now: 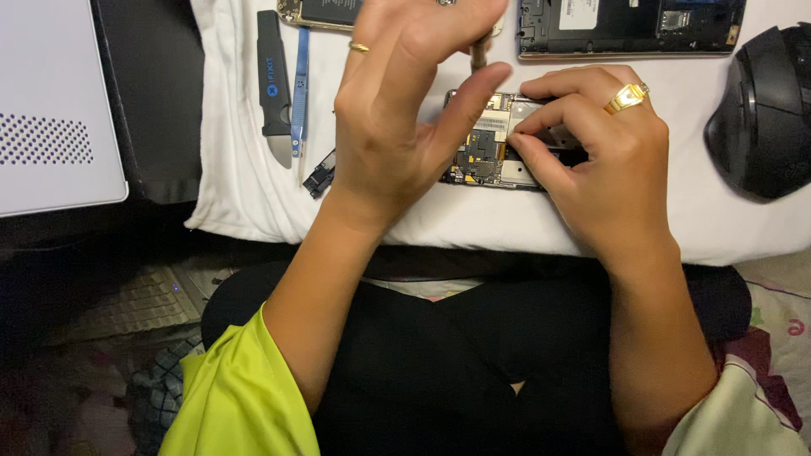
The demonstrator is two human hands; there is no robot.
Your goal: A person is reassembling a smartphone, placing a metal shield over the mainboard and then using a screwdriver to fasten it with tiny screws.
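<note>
Right hand (604, 169) fingers pinch the opened phone (494, 143), lying left-right; left hand (405, 101) spread loose.

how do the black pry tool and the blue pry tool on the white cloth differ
The black pry tool is wide and thick; the blue pry tool is a thin, narrow strip. The black one ends in a broad grey blade at its near end, while the blue one ends in a small narrow tip. Both lie flat, side by side and lengthwise, on the white cloth, left of the left hand, which touches neither.
</note>
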